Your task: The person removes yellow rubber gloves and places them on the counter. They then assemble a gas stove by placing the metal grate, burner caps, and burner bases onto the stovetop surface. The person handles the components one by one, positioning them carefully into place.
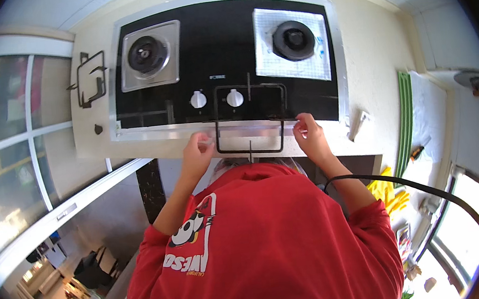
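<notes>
A square black pan support [282,136] lies across the front edge of the hob, its near side reaching past the counter edge toward my red shirt. My left hand [198,149] is just left of it, fingers pinched together around a small pale bit I cannot make out. On the other side, my right hand [310,133] has curled, closed fingers close to the support's right prong; whether they touch it I cannot tell. Two white knobs [198,100] sit on the black glass hob [215,42]. A shiny foil sheet [265,55] surrounds the right burner [293,40].
The left burner [147,54] sits in a bare metal tray. A second pan support [91,80] and a small dark knob-like piece [98,129] lie left of the hob. A white object [360,125] is at the right. A black hose [422,188] curves past my right arm near yellow gloves [391,192].
</notes>
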The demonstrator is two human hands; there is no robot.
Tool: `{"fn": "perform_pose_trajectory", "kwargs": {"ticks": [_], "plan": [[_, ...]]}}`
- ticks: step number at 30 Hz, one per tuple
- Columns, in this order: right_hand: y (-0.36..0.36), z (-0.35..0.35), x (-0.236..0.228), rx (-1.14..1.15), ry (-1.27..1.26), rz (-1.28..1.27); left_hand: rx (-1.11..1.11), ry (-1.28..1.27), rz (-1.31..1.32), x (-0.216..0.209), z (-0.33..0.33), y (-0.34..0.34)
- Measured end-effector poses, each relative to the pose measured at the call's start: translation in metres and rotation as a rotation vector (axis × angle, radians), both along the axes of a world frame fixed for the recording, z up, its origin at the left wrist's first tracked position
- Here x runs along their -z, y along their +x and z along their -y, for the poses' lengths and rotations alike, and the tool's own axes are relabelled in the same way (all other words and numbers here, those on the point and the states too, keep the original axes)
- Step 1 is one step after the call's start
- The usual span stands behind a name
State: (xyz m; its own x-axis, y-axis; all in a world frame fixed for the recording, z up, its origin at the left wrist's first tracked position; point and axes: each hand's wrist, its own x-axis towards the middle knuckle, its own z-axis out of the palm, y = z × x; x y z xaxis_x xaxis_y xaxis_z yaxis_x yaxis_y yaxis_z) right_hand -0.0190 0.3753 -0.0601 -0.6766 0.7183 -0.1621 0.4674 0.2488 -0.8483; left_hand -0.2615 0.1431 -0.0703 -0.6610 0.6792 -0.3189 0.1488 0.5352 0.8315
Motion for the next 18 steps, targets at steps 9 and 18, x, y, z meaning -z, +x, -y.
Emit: {"fn": "perform_pose_trajectory", "kwargs": {"ticks": [9,18], "plan": [[-0.018,-0.023,-0.009,-0.26,0.251,-0.098,0.164,0.229,-0.243,0.004,-0.027,-0.035],[-0.019,-0.029,-0.013,-0.286,0.215,-0.061,0.263,0.167,-0.163,0.0,-0.031,-0.057]]}}
